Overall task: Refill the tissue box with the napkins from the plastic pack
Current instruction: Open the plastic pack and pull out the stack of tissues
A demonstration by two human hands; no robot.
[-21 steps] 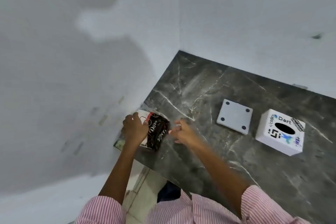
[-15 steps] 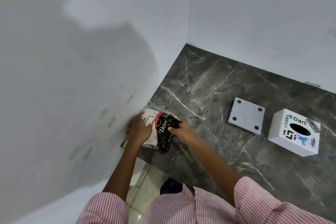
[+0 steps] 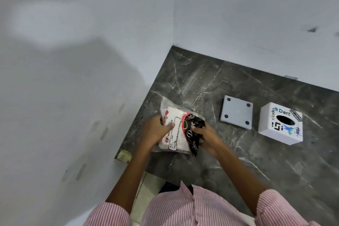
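A clear plastic pack of white napkins (image 3: pixel 178 131), printed in black and red, is held just above the dark marble counter (image 3: pixel 238 152) near its left edge. My left hand (image 3: pixel 156 131) grips the pack's left side, thumb on top. My right hand (image 3: pixel 206 136) holds its black right end. The white tissue box (image 3: pixel 280 124), with stickers and an oval slot on top, stands to the right, apart from both hands. Its grey square base plate (image 3: pixel 236 113) lies flat between the pack and the box.
White walls meet at the counter's far left corner (image 3: pixel 173 47). The counter's near edge and chipped left corner (image 3: pixel 124 155) are just below the pack. Pink striped sleeves fill the bottom of the view.
My right hand reached the pack and took hold of its black end. Both hands have lifted the pack and brought it right, away from the wall.
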